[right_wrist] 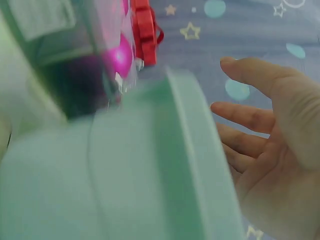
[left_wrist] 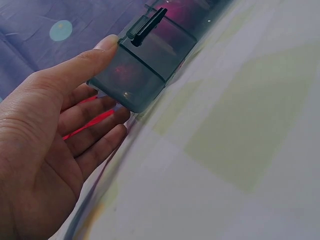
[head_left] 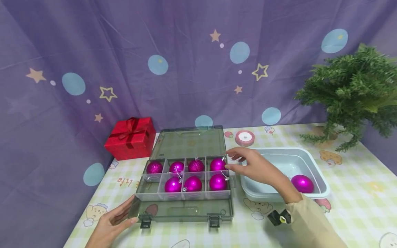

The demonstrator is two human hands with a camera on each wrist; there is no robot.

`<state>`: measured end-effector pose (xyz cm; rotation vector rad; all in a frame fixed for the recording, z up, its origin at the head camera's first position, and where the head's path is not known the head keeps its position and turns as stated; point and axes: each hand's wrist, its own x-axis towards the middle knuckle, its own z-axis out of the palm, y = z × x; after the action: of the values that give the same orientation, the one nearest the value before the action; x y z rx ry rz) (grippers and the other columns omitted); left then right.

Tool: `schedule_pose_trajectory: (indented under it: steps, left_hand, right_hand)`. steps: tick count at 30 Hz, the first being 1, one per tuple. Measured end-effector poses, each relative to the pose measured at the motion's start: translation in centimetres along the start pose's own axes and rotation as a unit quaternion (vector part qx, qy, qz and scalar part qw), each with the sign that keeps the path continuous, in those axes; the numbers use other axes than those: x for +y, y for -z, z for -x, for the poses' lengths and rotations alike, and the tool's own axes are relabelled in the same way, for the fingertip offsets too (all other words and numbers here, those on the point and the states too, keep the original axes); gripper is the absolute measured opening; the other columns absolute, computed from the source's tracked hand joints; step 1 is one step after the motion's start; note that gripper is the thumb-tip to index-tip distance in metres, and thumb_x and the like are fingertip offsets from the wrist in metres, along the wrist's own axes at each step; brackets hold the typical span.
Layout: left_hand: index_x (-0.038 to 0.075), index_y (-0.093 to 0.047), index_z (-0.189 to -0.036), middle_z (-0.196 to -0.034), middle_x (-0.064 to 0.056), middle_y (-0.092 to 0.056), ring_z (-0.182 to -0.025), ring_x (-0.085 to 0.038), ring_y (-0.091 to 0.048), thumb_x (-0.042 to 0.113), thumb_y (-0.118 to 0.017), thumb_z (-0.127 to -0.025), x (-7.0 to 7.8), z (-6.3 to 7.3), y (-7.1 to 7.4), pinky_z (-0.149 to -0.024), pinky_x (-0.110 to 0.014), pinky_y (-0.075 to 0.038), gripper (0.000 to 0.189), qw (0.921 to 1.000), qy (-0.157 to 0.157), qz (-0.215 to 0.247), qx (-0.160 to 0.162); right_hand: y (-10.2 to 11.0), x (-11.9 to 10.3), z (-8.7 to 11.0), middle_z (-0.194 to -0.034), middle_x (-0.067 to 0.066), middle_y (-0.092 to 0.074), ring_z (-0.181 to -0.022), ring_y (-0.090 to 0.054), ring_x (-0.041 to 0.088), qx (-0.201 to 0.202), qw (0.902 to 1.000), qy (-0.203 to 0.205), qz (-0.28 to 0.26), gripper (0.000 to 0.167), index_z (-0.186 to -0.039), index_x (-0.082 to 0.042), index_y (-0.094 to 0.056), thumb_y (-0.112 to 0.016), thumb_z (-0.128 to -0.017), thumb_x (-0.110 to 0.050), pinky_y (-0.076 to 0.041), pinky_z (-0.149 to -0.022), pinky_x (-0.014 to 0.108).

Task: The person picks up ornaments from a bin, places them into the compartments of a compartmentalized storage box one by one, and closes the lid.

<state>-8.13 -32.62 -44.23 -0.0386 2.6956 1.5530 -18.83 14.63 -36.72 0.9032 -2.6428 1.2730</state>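
A grey see-through compartment case (head_left: 183, 210) lies with its lid (head_left: 190, 143) raised at the back. Several shiny magenta ball ornaments (head_left: 193, 184) sit in its compartments; the front left compartment holds none. My left hand (head_left: 108, 220) holds the case's front left corner, thumb at the front edge and fingers along the side. In the left wrist view, the thumb (left_wrist: 106, 44) touches the corner. My right hand (head_left: 254, 165), empty with fingers parted, hovers between the case's right edge and a pale blue tub (head_left: 322, 186). Another magenta ball (head_left: 302, 184) lies in that tub.
A red gift box (head_left: 130, 139) with a bow stands behind the case at left. A ribbon roll (head_left: 245, 137) lies behind the tub. At the right rear stands a small artificial tree (head_left: 353, 93). Purple curtain (head_left: 186, 89) hangs behind the checked tablecloth (head_left: 366, 203).
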Motion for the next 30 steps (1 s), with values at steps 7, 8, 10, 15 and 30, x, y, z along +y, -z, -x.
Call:
schedule_pose_trajectory:
  steps: [7,8,10,15,30]
  left_hand:
    - [0.002,-0.053,-0.151,-0.15,-0.009,-0.052,-0.119,0.011,-0.05,0.022,-0.08,-0.094,-0.1,-0.1,-0.1,-0.097,-0.013,-0.048,0.066,1.0,-0.002,0.007,0.002]
    - [0.002,-0.052,-0.151,-0.15,-0.011,-0.052,-0.12,0.011,-0.049,0.022,-0.08,-0.094,-0.1,-0.1,-0.1,-0.098,-0.013,-0.047,0.067,1.0,-0.005,0.006,0.001]
    - [0.002,-0.052,-0.151,-0.151,-0.012,-0.051,-0.121,0.01,-0.049,0.022,-0.08,-0.095,-0.1,-0.1,0.0,-0.098,-0.013,-0.047,0.066,1.0,-0.009,0.001,-0.001]
    - [0.006,-0.052,-0.152,-0.151,-0.008,-0.052,-0.12,0.01,-0.05,0.028,-0.08,-0.094,0.0,-0.1,0.0,-0.098,-0.015,-0.048,0.068,0.9999,0.009,-0.01,-0.004]
    - [0.006,-0.053,-0.152,-0.15,-0.008,-0.053,-0.12,0.008,-0.051,0.027,-0.08,-0.094,0.2,0.1,0.0,-0.098,-0.015,-0.048,0.067,0.9999,0.005,-0.008,-0.004]
  right_hand:
    - [3.2,2.0,3.2,-0.121,0.012,-0.072,-0.107,-0.068,0.033,0.024,0.9975,-0.045,0.049,0.04,-0.128,-0.001,-0.069,-0.077,-0.096,-0.023,-0.058,-0.089,0.05]
    - [3.7,2.3,3.7,-0.121,0.013,-0.071,-0.107,-0.068,0.034,0.027,0.9967,-0.049,0.058,0.04,-0.129,0.0,-0.069,-0.076,-0.097,-0.023,-0.058,-0.088,0.05]
    - [4.6,2.8,4.8,-0.122,0.013,-0.071,-0.107,-0.068,0.033,0.031,0.995,-0.057,0.076,0.042,-0.131,0.0,-0.068,-0.076,-0.097,-0.024,-0.058,-0.088,0.05]
    - [6.7,4.2,7.2,-0.124,0.016,-0.07,-0.105,-0.069,0.033,0.038,0.9911,-0.071,0.106,0.044,-0.133,0.001,-0.067,-0.076,-0.098,-0.023,-0.059,-0.084,0.046]
    - [9.7,6.0,11.2,-0.128,0.019,-0.068,-0.11,-0.066,0.038,0.004,0.9814,-0.139,0.132,0.048,-0.134,0.002,-0.065,-0.075,-0.099,-0.028,-0.06,-0.084,0.036]
